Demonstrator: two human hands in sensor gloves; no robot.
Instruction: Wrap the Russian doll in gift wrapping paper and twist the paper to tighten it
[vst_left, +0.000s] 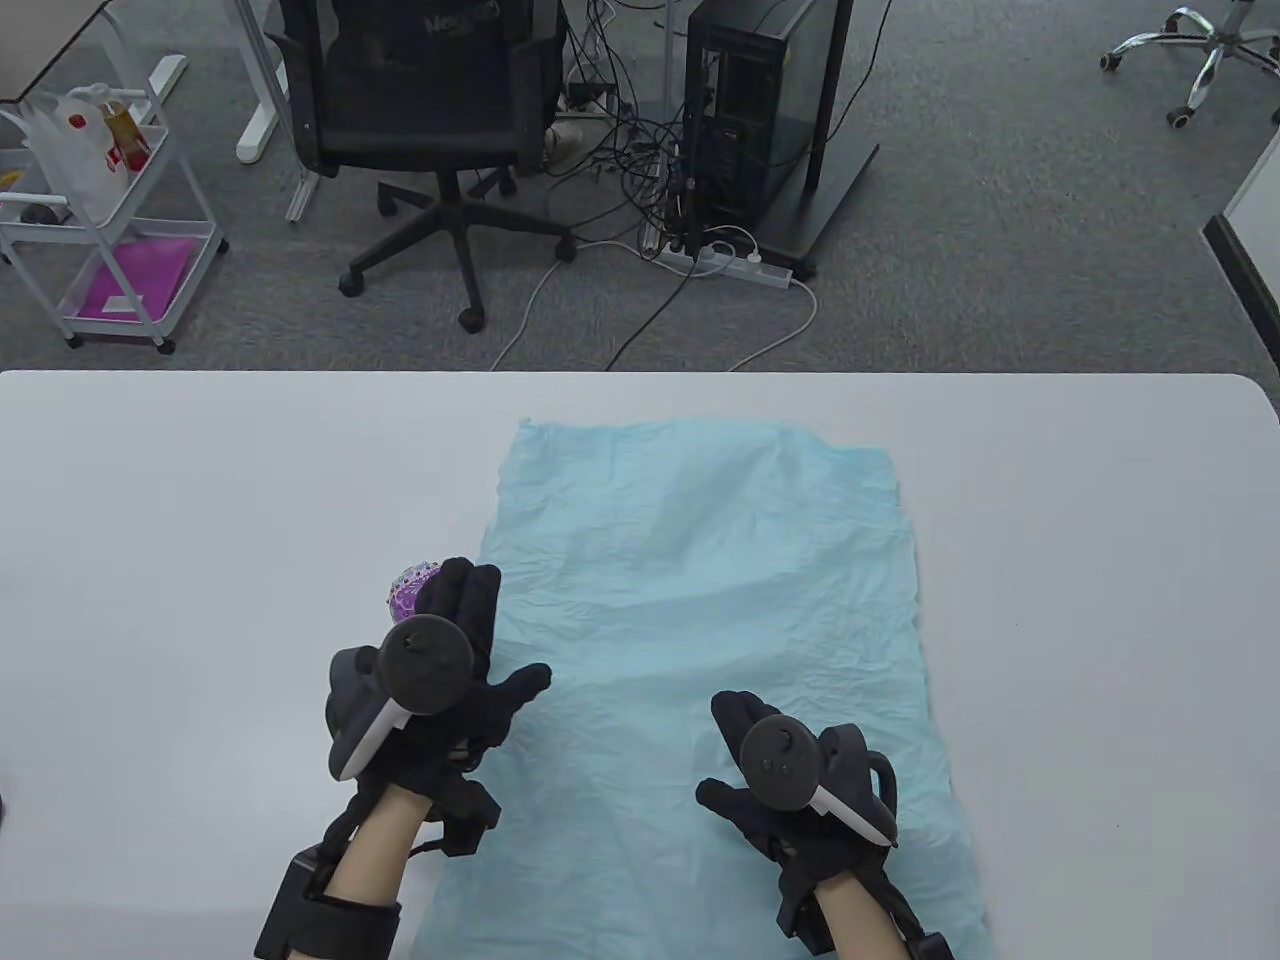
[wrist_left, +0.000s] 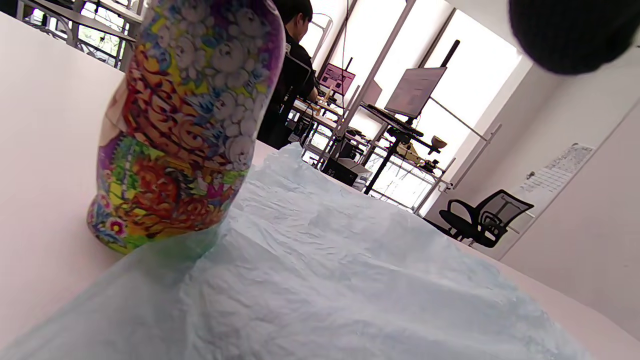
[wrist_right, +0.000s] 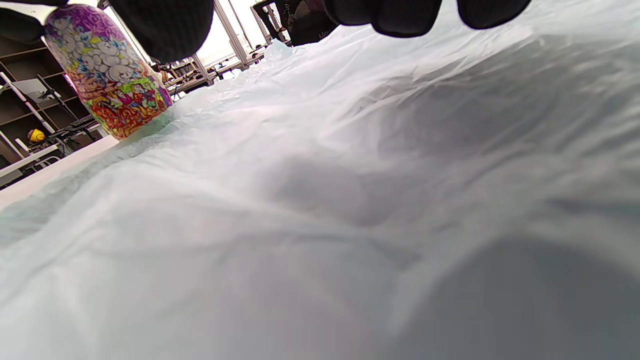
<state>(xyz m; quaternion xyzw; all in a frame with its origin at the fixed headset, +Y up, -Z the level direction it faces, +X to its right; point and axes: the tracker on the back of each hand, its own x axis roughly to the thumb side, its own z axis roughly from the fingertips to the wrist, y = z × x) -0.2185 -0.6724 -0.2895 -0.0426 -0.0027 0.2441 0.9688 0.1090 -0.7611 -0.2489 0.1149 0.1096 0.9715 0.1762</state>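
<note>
The Russian doll (vst_left: 410, 592), painted in bright purple, yellow and orange, stands upright at the left edge of the light blue wrapping paper (vst_left: 700, 580). The left wrist view shows the doll (wrist_left: 185, 125) with its base on the border of the paper (wrist_left: 325, 280). My left hand (vst_left: 500, 640) reaches over the doll: straight fingers lie on its top, and the thumb (wrist_left: 570, 30) is spread away to the right. My right hand (vst_left: 735, 750) rests on the near part of the flat, crinkled sheet and holds nothing. Its fingers (wrist_right: 400, 15) hover just over the paper (wrist_right: 350, 200), with the doll (wrist_right: 107, 80) off to the left.
The white table (vst_left: 200, 500) carries only the paper and the doll. Beyond its far edge stand an office chair (vst_left: 430, 130), a computer tower (vst_left: 750, 120) with cables, and a white cart (vst_left: 110, 220). A person sits at a far desk (wrist_left: 295, 45).
</note>
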